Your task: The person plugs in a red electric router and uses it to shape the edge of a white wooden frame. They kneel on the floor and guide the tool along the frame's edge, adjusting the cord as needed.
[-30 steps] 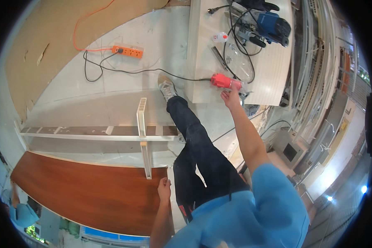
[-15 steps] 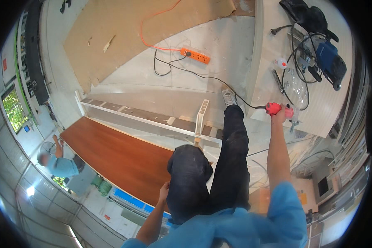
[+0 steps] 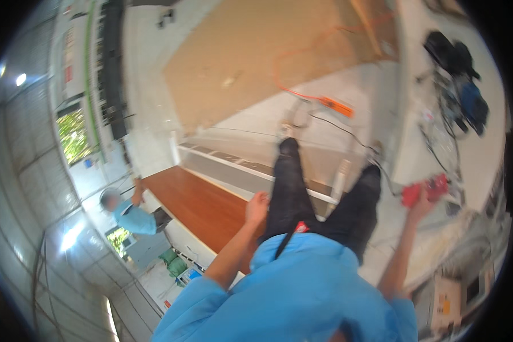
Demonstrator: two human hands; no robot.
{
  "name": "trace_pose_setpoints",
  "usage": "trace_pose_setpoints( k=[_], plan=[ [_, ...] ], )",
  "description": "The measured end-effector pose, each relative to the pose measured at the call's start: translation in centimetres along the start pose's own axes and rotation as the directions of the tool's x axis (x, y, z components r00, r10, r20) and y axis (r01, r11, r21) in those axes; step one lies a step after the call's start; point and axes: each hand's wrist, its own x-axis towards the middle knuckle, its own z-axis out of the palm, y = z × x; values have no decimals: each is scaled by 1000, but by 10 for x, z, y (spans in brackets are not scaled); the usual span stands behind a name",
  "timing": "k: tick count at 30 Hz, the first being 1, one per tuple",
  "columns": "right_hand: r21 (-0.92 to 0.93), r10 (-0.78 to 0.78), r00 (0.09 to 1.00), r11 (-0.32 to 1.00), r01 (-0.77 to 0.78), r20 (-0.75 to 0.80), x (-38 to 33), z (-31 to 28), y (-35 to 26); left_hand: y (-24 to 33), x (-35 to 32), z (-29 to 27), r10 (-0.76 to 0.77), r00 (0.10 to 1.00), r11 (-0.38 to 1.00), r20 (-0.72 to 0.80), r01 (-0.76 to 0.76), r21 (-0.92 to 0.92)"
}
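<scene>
In the head view, the right hand is wrapped around a red power tool at the near edge of the pale counter; the left hand hangs near a brown board, fingers partly curled, though blur leaves me unable to tell whether it grips anything; a dark cord runs from the tool past the right shoe toward an orange power strip, so a step could snag it and jerk the tool; a slack grip so near the edge might let it drop; the tool looks like glossy, rounded plastic; the board is flat, long and smooth, with a wood-like reddish surface and pale edge; the brown sheet on the floor seems matt and papery.
</scene>
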Motion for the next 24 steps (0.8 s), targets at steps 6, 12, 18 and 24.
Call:
trace_pose_setpoints(
  k=[6, 12, 18, 24],
  plan=[
    [-347, -297, 938, 874, 341, 177, -79, 62, -100, 21, 107, -65, 353, 935, 696, -44, -294, -655],
    [-594, -565, 754, 494, 635, 335, -203, 212, -167, 65, 116, -182, 741, 670, 513, 41, -527, -678],
    [-259, -325, 582, 663, 702, 746, -360, 392, -184, 82, 89, -267, 852, 523, 242, -6, -405, -881],
    [-312, 12, 494, 787, 532, 869, -476, 505, -220, 74, 102, -334, 649, 758, 32, -64, -112, -993]
  ],
)
